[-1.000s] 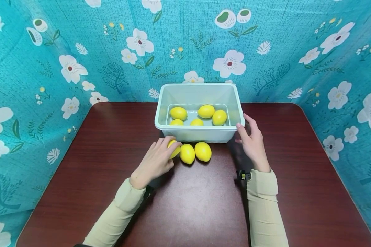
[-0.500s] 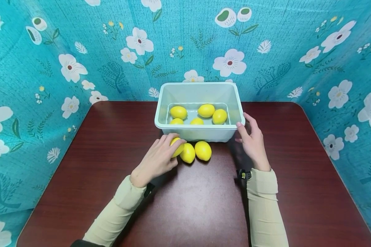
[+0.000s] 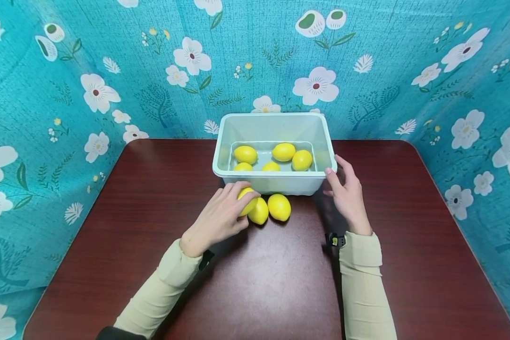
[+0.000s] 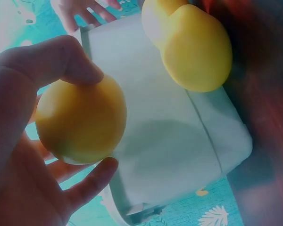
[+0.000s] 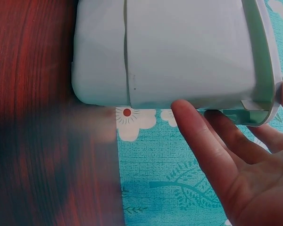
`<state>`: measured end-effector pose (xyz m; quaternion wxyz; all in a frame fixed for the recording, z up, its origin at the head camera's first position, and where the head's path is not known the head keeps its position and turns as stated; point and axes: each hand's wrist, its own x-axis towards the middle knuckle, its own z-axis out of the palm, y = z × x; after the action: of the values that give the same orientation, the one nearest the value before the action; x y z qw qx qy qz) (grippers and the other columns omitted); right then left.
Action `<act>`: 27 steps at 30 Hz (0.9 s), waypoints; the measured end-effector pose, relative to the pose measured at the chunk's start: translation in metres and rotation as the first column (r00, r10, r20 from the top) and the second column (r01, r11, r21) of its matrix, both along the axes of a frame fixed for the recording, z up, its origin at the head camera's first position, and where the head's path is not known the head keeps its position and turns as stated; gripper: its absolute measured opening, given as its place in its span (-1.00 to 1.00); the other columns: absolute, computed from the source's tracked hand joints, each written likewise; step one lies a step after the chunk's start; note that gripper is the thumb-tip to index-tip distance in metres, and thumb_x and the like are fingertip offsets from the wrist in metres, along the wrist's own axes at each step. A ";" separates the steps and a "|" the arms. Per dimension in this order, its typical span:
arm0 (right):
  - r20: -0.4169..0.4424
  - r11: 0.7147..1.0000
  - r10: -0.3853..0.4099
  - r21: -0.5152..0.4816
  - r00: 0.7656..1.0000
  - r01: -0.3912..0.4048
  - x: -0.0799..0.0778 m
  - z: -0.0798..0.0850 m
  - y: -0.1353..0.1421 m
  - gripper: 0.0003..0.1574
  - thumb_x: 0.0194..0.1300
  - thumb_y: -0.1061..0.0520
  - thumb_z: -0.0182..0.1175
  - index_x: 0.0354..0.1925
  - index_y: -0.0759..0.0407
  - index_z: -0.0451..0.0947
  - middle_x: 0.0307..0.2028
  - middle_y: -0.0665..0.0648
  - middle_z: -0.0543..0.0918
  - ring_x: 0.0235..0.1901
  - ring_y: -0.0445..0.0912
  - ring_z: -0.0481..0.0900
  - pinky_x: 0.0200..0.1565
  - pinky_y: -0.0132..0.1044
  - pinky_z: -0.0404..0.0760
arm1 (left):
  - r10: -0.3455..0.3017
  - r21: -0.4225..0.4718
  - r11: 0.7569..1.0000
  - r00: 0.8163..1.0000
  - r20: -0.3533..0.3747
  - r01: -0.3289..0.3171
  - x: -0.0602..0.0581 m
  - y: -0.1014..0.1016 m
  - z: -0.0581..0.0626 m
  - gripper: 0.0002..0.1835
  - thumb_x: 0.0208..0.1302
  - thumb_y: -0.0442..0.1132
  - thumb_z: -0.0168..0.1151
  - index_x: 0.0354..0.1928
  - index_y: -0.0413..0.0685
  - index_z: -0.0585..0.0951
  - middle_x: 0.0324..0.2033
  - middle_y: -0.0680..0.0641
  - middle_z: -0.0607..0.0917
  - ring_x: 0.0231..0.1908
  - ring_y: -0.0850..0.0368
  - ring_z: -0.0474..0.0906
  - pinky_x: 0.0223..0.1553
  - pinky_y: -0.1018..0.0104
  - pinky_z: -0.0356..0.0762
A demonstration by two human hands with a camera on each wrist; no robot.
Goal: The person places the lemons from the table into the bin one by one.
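In the head view, my left hand (image 3: 221, 210) grips a yellow lemon (image 3: 247, 204) just in front of a pale plastic bin (image 3: 276, 184). The left wrist view has this lemon (image 4: 82, 125) between thumb and fingers, apart from the bin's front wall (image 4: 151, 94). Two more lemons lie on the table, a near one (image 3: 260, 212) partly behind the held lemon and another (image 3: 279, 208) to its right. My right hand (image 3: 348, 198) holds the bin's front right corner, thumb at the rim (image 5: 276, 89) and other fingers along the side. Several lemons (image 3: 284, 152) lie inside the bin.
The bin stands near the back edge of a dark red-brown wooden table (image 3: 255, 283). Behind and at both sides hangs a turquoise flowered cloth (image 3: 255, 56). Table surface extends to the left and right of the bin.
My left hand has moved slightly right and up with its lemon, which now overlaps the near table lemon in the head view. The right hand and the bin stay put.
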<state>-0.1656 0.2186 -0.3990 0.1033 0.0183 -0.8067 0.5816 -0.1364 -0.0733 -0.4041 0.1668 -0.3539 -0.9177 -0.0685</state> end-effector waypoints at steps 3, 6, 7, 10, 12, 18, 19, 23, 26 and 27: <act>-0.001 1.000 -0.001 -0.006 1.000 0.001 0.000 0.000 0.001 -0.35 0.31 0.03 -0.02 0.30 0.14 0.10 0.21 0.26 0.31 -0.01 0.13 0.47 -0.33 -0.02 0.58 | -0.007 -0.006 1.000 1.000 0.006 0.007 0.000 0.001 0.003 -0.45 -0.08 -0.17 0.19 0.07 0.10 0.37 0.06 -0.07 0.36 -0.09 0.02 0.32 -0.27 0.21 0.33; -0.001 1.000 -0.001 -0.003 1.000 0.001 0.000 -0.001 0.001 -0.35 0.31 0.03 -0.02 0.30 0.13 0.10 0.20 0.27 0.32 -0.02 0.12 0.47 -0.33 -0.02 0.59 | -0.011 -0.013 1.000 1.000 0.003 0.011 0.000 0.003 0.006 -0.45 -0.08 -0.17 0.21 0.07 0.11 0.37 0.06 -0.07 0.35 -0.09 0.02 0.32 -0.29 0.22 0.32; -0.001 1.000 -0.001 -0.002 1.000 0.001 0.000 -0.001 0.001 -0.35 0.31 0.02 -0.02 0.30 0.13 0.10 0.19 0.27 0.32 -0.02 0.12 0.47 -0.33 -0.02 0.59 | -0.013 -0.014 1.000 1.000 -0.004 0.013 0.000 0.003 0.007 -0.44 -0.09 -0.17 0.21 0.07 0.11 0.38 0.06 -0.07 0.36 -0.09 0.01 0.33 -0.30 0.22 0.33; -0.001 1.000 -0.001 0.004 1.000 0.001 0.000 -0.001 0.002 -0.35 0.31 0.02 -0.02 0.30 0.13 0.10 0.19 0.28 0.32 -0.02 0.11 0.47 -0.33 0.00 0.58 | -0.022 -0.008 1.000 0.999 -0.026 0.022 -0.001 0.005 0.009 -0.43 -0.11 -0.18 0.22 0.07 0.11 0.39 0.05 -0.06 0.37 -0.10 0.01 0.34 -0.32 0.24 0.32; -0.001 1.000 -0.001 0.005 1.000 0.001 -0.001 -0.001 0.002 -0.35 0.31 0.02 -0.02 0.30 0.13 0.10 0.19 0.27 0.32 -0.01 0.10 0.46 -0.32 0.01 0.58 | -0.028 -0.004 1.000 0.999 -0.036 0.028 -0.001 0.006 0.011 -0.43 -0.12 -0.19 0.22 0.07 0.11 0.39 0.05 -0.06 0.37 -0.10 0.01 0.35 -0.33 0.24 0.31; 0.005 1.000 -0.004 0.006 1.000 0.004 -0.002 -0.001 0.001 -0.35 0.31 0.02 -0.02 0.31 0.12 0.10 0.20 0.27 0.31 0.00 0.08 0.46 -0.31 0.02 0.57 | -0.043 0.003 0.999 0.998 -0.050 0.043 -0.004 0.008 0.016 -0.45 -0.10 -0.20 0.16 0.07 0.10 0.40 0.07 -0.07 0.38 -0.09 0.00 0.35 -0.29 0.23 0.33; 0.006 1.000 -0.006 0.007 1.000 0.006 -0.002 -0.001 0.001 -0.35 0.31 0.02 -0.02 0.31 0.12 0.10 0.20 0.27 0.32 -0.01 0.08 0.46 -0.31 0.02 0.57 | -0.046 0.005 0.999 0.998 -0.053 0.046 -0.005 0.008 0.017 -0.46 -0.10 -0.21 0.15 0.06 0.10 0.40 0.07 -0.08 0.38 -0.09 0.00 0.35 -0.29 0.23 0.33; 0.009 1.000 -0.010 0.009 1.000 0.010 -0.001 0.001 0.000 -0.35 0.31 0.02 -0.03 0.30 0.13 0.10 0.20 0.27 0.32 0.00 0.07 0.45 -0.32 0.00 0.58 | -0.052 0.014 0.998 0.996 -0.072 0.053 -0.007 0.009 0.020 -0.48 -0.09 -0.22 0.13 0.05 0.09 0.41 0.06 -0.08 0.38 -0.10 0.00 0.36 -0.30 0.23 0.34; 0.009 1.000 -0.009 0.011 1.000 0.009 -0.001 0.002 -0.001 -0.35 0.31 0.03 -0.03 0.30 0.14 0.10 0.20 0.27 0.32 0.01 0.07 0.44 -0.32 0.00 0.58 | -0.056 0.026 0.998 0.995 -0.085 0.058 -0.010 0.008 0.023 -0.48 -0.10 -0.23 0.13 0.04 0.07 0.41 0.06 -0.09 0.38 -0.10 0.00 0.36 -0.30 0.22 0.34; 0.008 1.000 -0.009 0.012 1.000 0.009 -0.001 0.002 -0.001 -0.35 0.31 0.03 -0.03 0.30 0.14 0.10 0.20 0.27 0.32 0.00 0.08 0.44 -0.32 0.01 0.58 | -0.058 0.032 0.998 0.994 -0.088 0.061 -0.010 0.008 0.024 -0.48 -0.10 -0.23 0.14 0.04 0.07 0.41 0.06 -0.10 0.38 -0.10 0.00 0.37 -0.31 0.21 0.34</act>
<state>-0.1670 0.2179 -0.3971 0.1024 0.0129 -0.8106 0.5765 -0.1466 -0.0651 -0.3805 0.2108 -0.3808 -0.8973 -0.0736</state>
